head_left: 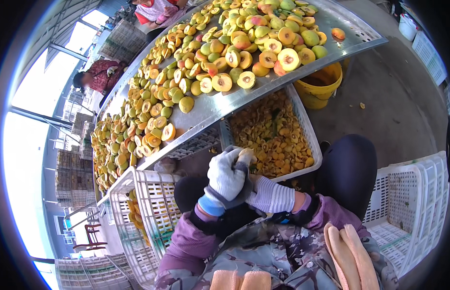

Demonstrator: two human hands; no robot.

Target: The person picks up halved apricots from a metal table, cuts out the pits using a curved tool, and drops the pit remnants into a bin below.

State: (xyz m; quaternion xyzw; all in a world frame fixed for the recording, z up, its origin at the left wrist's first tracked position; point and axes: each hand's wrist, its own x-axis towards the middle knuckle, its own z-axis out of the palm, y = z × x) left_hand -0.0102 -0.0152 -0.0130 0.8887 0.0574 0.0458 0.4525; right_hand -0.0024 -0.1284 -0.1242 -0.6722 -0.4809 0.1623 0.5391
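Observation:
My left hand (226,175), in a white knit glove with a grey palm and blue cuff, is closed in front of me. A small pale yellow piece, seemingly a peach half (247,155), shows at its fingertips. My right hand (271,194), in a striped lilac-white glove, is pressed up against the left. Its fingers curl in behind the left hand, so what they grip is hidden. Both hands are above the near edge of a white crate (309,128) filled with small yellow-brown peach scraps (276,140). Beyond it, halved peaches (222,82) are heaped on a metal table (205,116).
A yellow bucket (322,89) stands under the table's right side. White plastic crates flank me: a left crate (155,208) with some fruit in it and a right crate (404,208). Two people, one a person in dark red (103,76), are across the table. Stacked crates (72,176) stand farther left.

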